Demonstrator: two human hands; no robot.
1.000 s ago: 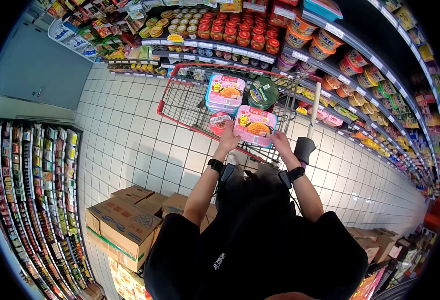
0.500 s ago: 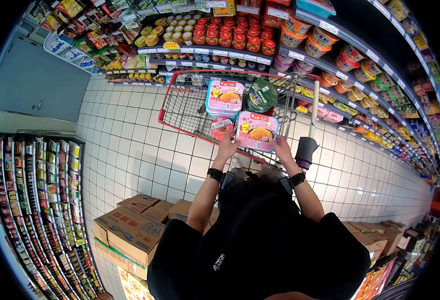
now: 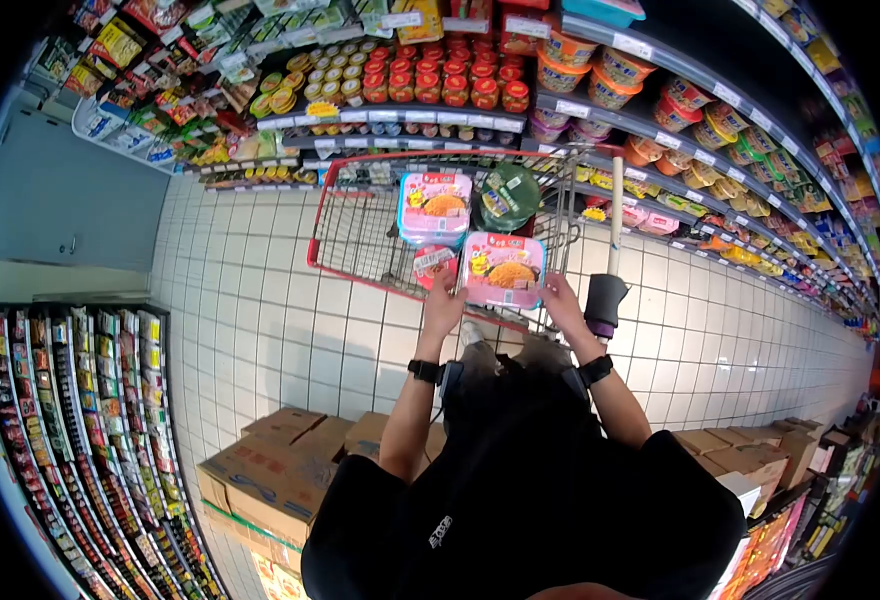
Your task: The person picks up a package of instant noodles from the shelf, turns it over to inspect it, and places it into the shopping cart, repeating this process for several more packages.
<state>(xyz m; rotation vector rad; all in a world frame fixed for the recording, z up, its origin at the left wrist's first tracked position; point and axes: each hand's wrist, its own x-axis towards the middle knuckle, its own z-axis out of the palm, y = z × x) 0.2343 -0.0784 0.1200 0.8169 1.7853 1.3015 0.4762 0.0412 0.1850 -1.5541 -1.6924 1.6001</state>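
Observation:
A pink square box of instant noodles with a noodle picture on its lid is held between my two hands over the near side of the shopping cart. My left hand grips its left edge, close to a red-lidded round tub. On the opposite edge, the fingers of my right hand are closed. Behind it in the cart are a stack of similar pink boxes and a green round-lidded bowl. Whether the held box rests on something below is hidden.
Shelves with red-lidded jars and noodle bowls stand beyond and right of the cart. A dark-ended pole is beside my right hand. Cardboard boxes lie behind me at left, near a snack rack.
The view has shifted slightly, so shelves appear further left and the cart contents a little lower. Both hands keep hold of the pink noodle box, which has barely moved relative to the cart.

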